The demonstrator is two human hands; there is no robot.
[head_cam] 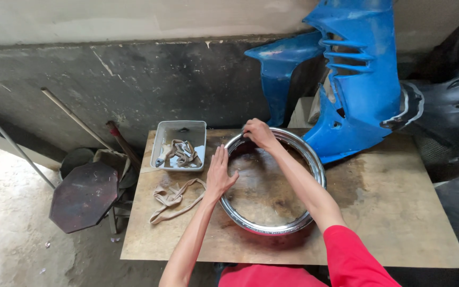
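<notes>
On the wooden table (399, 223), the landmark here, a chrome wheel rim (272, 228) lies flat near the middle, its ring resting on the stained board. Far to the left of the table, on the concrete floor, stands a dark octagonal stool (83, 195), with two thin rods (11, 143) leaning against the dark wall behind it. At the table's back left corner sits a shallow grey tray (161, 139) holding tangled tan strips, and just in front of the tray a loose tan strip (173, 199) lies curled on the board. The left hand (220, 174) comes next: its fingers are spread and straight, the palm laid against the rim's left edge, just right of that loose strip. The right hand (258, 133) is further back, fingers curled over the rim's far edge in a grip on the metal. To the right of the rim, at the table's back edge, a blue plastic motorcycle fairing (365, 95) leans against the wall, its lower tip touching the board close beside the rim.
</notes>
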